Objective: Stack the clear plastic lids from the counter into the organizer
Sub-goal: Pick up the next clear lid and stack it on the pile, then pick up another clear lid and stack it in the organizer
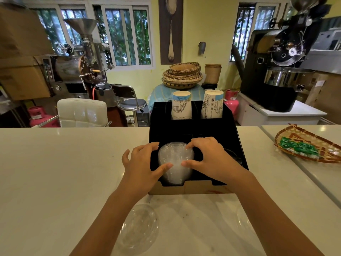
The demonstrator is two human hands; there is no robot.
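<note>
Both your left hand (142,163) and right hand (206,159) pinch the lid stack (175,163) in the organizer (191,130) front-left compartment; thin, light, slippery, flexible plastic—grip rims, gently.

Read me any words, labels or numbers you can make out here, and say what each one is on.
No text here reads with certainty.
Left paper cup: one line of print near its base, upside down, too blurred.
Right paper cup: small symbols and print, too small.
Green packets in the woven tray: markings unreadable.
</note>
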